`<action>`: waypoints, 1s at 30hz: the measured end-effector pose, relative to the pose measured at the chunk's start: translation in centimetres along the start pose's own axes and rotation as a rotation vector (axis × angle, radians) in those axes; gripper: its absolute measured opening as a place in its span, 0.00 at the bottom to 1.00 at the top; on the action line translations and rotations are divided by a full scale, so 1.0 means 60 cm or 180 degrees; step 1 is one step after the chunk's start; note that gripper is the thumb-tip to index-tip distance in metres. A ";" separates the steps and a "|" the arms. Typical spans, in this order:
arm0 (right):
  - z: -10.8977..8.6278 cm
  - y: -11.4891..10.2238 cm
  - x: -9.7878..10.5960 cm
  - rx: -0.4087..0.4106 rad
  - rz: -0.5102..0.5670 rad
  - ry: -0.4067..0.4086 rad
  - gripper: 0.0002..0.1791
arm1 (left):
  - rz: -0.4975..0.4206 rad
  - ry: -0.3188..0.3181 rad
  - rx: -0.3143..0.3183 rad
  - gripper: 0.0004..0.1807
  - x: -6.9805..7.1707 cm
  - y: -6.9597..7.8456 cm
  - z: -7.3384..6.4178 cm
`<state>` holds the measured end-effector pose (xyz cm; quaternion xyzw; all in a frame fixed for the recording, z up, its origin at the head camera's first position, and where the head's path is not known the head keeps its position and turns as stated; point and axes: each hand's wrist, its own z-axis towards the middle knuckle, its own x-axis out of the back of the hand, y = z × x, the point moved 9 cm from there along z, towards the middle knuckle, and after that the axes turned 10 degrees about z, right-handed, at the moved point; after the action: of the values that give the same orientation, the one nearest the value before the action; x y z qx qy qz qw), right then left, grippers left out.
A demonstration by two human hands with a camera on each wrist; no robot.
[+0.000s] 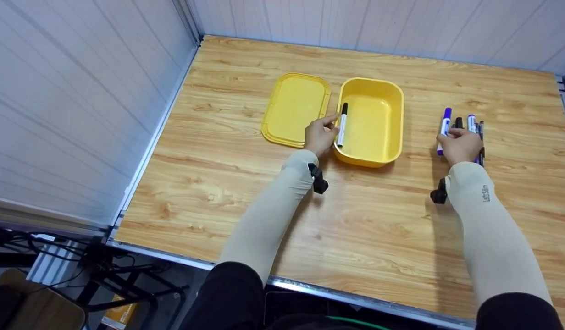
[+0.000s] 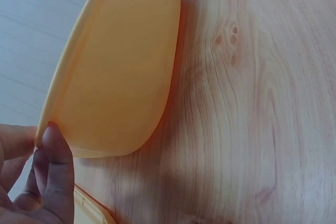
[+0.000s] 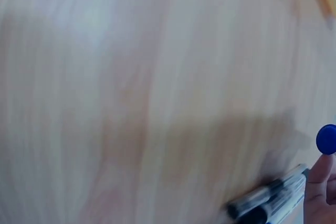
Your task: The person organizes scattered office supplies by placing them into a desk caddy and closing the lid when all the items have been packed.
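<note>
My left hand (image 1: 320, 136) pinches the left rim of a yellow plastic box (image 1: 401, 121); the left wrist view shows a finger and thumb on either side of the box wall (image 2: 121, 72). Inside the box, a black-capped white marker (image 1: 342, 130) leans along the left wall. Off to the right, my right hand (image 1: 463, 145) holds a blue-purple-capped marker (image 1: 446, 121) between thumb and fingers, raised above the table. Under and beside that hand lie several more markers (image 1: 471, 121), partly hidden by it; the right wrist view catches a few blurred ones (image 3: 273, 198).
A flat yellow lid (image 1: 295, 107) lies just left of the box. All of this rests on a wood-grain table (image 1: 209, 183) with pale panel walls (image 1: 310, 23) at the back and left. Past the front-left edge are cables and a stool (image 1: 39, 298).
</note>
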<state>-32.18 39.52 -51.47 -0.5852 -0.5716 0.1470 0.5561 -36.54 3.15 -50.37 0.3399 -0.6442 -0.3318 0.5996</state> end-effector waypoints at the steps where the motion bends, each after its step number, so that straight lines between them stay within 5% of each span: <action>1: 0.000 -0.002 -0.001 -0.0001 0.0018 0.0005 0.29 | -0.0011 0.0000 0.0005 0.22 0.000 -0.001 0.000; 11: -0.007 -0.011 -0.006 0.0012 0.0505 -0.0031 0.26 | 0.0041 0.0009 -0.0047 0.22 0.001 0.002 -0.002; 17: 0.005 0.007 -0.022 -0.0279 0.1536 -0.0083 0.19 | -0.0026 -0.0033 0.0005 0.23 0.000 0.001 -0.001; 22: -0.016 -0.004 -0.046 -0.0499 0.2426 -0.0310 0.19 | -0.0049 -0.0049 0.0028 0.23 0.000 0.000 -0.002; 30: -0.054 -0.033 -0.072 -0.0661 0.2962 -0.0612 0.15 | -0.0065 -0.0029 0.0053 0.22 -0.001 -0.003 -0.002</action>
<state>-31.89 33.83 -50.78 -0.8148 -0.3097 0.3757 0.3147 -36.44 3.11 -50.54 0.3500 -0.6461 -0.3341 0.5903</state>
